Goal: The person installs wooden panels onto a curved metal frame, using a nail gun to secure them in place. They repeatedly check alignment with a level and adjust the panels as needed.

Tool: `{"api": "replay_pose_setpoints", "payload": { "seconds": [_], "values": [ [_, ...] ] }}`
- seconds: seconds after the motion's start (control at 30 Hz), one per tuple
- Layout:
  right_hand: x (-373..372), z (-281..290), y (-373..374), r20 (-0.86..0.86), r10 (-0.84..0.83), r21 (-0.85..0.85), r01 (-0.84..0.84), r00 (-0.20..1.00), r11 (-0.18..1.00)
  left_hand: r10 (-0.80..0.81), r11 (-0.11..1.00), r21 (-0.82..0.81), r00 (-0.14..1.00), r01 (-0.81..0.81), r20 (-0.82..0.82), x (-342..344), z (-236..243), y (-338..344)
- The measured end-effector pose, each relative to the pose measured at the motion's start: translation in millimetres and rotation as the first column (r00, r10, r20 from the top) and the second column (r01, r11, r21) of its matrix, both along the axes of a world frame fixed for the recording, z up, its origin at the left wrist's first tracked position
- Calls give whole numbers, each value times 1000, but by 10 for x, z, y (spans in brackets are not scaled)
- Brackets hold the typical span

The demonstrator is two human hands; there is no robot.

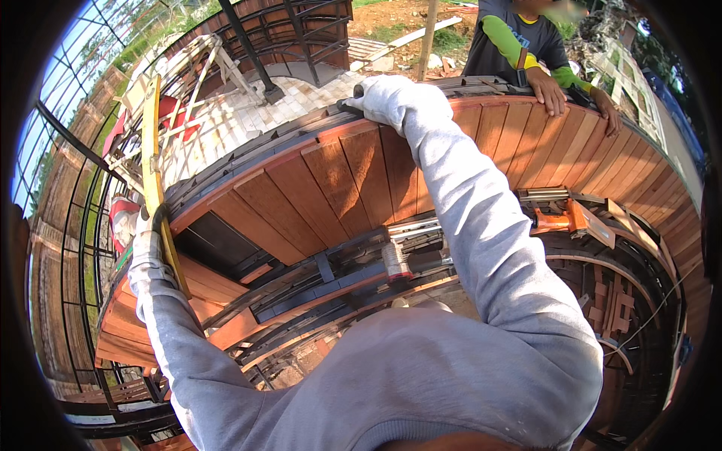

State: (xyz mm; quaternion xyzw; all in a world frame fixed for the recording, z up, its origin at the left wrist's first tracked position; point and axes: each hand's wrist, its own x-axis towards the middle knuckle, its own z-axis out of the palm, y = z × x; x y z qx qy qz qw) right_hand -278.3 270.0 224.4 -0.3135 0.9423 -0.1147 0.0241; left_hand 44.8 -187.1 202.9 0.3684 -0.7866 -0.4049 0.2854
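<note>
My left hand, in a pale glove with a dark palm, is closed round a long yellow bar that looks like a spirit level. The bar stands nearly upright at the left end of a curved wall of reddish-brown wooden slats. My right hand, gloved the same way, is at the wall's top, its fingers bent over the dark top edge; their tips are partly hidden. Between the slats near my left hand, a dark gap shows.
Across the wall, a co-worker's hands rest on the top edge. An orange power tool lies on the inner ledge, beside a clear container with a red base. Black metal posts and a wooden trestle stand beyond.
</note>
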Motion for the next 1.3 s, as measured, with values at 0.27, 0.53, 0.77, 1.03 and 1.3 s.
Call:
{"api": "replay_pose_setpoints", "payload": {
  "seconds": [0.27, 0.53, 0.77, 1.03, 1.3],
  "values": [
    [-70, -41, 33, -3, 13, 6, -13, 1000, 1000, -20, 1000, 18, 1000, 20, -12, -157, 57, 38],
    [-62, -3, 40, 45, 21, 21, -22, 999, 1000, -17, 1000, 24, 1000, 18, -20, -122, 69, 78],
    [-72, -42, 49, 17, 30, 13, -30, 999, 999, -15, 1000, 27, 1000, 16, -20, -121, 105, 68],
    [-28, -15, 56, 16, 9, 3, -9, 1000, 1000, -22, 999, 35, 999, 23, -30, -175, 142, 82],
    [-75, -77, 28, -16, 42, -3, -42, 999, 999, -30, 999, 39, 999, 31, -34, -153, 104, 109]
  ]
}}
